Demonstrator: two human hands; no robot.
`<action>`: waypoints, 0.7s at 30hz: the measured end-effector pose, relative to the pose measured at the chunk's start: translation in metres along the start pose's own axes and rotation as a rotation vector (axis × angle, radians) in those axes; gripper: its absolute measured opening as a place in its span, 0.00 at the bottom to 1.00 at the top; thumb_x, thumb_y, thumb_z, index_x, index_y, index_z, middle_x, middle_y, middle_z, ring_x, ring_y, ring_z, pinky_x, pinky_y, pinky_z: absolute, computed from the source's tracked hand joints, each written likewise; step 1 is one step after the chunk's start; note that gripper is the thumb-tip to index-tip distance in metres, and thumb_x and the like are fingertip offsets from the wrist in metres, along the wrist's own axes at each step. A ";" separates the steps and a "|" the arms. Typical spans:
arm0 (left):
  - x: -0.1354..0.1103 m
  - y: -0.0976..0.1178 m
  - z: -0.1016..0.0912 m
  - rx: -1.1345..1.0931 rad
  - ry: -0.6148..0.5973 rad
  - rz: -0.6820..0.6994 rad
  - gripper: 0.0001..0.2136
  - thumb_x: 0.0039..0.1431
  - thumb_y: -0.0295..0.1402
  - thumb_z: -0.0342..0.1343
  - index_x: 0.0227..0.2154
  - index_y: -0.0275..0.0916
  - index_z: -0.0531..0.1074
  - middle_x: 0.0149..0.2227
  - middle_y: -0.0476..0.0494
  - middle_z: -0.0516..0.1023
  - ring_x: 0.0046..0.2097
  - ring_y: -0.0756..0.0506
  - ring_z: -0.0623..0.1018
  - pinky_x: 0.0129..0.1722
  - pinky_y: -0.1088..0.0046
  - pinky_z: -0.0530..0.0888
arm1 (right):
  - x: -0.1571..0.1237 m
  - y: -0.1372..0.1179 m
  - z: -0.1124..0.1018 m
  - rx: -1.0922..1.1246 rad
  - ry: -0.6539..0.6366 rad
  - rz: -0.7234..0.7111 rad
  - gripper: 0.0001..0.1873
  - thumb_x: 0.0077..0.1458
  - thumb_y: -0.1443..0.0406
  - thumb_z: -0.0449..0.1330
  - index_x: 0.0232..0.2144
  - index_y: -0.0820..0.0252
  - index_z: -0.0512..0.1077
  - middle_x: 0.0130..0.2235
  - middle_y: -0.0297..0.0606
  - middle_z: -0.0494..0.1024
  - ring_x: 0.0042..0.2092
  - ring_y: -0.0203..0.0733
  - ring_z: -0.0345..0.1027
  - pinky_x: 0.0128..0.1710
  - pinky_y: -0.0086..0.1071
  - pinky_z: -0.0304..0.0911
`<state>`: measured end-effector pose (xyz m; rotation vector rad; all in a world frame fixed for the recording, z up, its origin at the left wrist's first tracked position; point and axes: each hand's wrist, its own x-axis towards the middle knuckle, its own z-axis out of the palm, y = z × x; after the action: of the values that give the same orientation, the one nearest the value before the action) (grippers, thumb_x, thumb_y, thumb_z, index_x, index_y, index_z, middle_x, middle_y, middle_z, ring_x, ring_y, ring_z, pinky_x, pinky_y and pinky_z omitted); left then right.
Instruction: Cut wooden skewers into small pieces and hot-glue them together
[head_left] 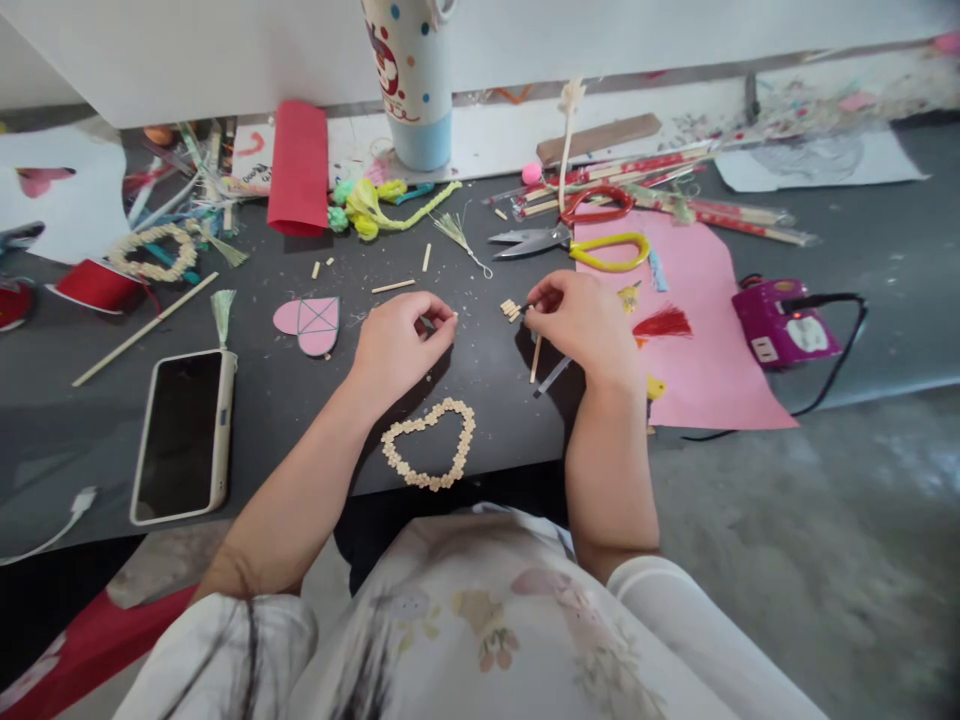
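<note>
Left grip (401,345) pinched nearly closed on a tiny pale bit (455,316); too small for me to identify. Right grip (576,320) pinched on a small dark item (528,306), mostly hidden; short stick pieces (510,310) at its fingertips. Beaded-looking heart (468,432) flat on worktop (491,385), nearer the wearer than left grip, untouched. Scissors (534,241) just beyond right grip.

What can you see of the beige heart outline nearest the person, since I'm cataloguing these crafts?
The heart is a beige, closed outline with a hollow centre, built from small, knobbly, flower-like clusters that look wooden. It lies flat on the dark table, near the front edge, slightly askew, with its point toward the person. Nothing but the table appears to touch it.
</note>
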<state>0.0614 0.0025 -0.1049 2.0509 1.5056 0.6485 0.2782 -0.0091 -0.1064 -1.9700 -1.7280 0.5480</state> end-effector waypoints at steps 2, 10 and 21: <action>0.000 0.000 0.001 0.013 -0.008 0.007 0.06 0.53 0.35 0.56 0.30 0.40 0.75 0.28 0.51 0.76 0.26 0.54 0.69 0.29 0.76 0.64 | -0.001 -0.002 0.001 -0.041 -0.024 0.011 0.08 0.42 0.69 0.58 0.30 0.57 0.72 0.30 0.36 0.77 0.33 0.42 0.68 0.33 0.35 0.59; -0.002 0.004 0.003 -0.064 -0.086 0.038 0.06 0.53 0.34 0.56 0.31 0.39 0.76 0.28 0.51 0.76 0.26 0.54 0.69 0.29 0.77 0.64 | -0.001 -0.005 0.002 0.024 -0.052 -0.048 0.06 0.43 0.68 0.59 0.28 0.58 0.73 0.28 0.36 0.77 0.33 0.42 0.69 0.35 0.36 0.61; -0.002 0.007 0.001 -0.707 -0.228 -0.255 0.14 0.48 0.41 0.63 0.31 0.35 0.74 0.27 0.48 0.75 0.22 0.55 0.68 0.21 0.79 0.64 | -0.008 -0.027 0.009 0.734 -0.257 -0.149 0.10 0.45 0.67 0.64 0.34 0.60 0.73 0.28 0.33 0.76 0.31 0.35 0.71 0.33 0.31 0.68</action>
<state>0.0664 -0.0009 -0.1016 1.3230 1.1550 0.6902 0.2499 -0.0138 -0.0978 -1.2828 -1.4873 1.2150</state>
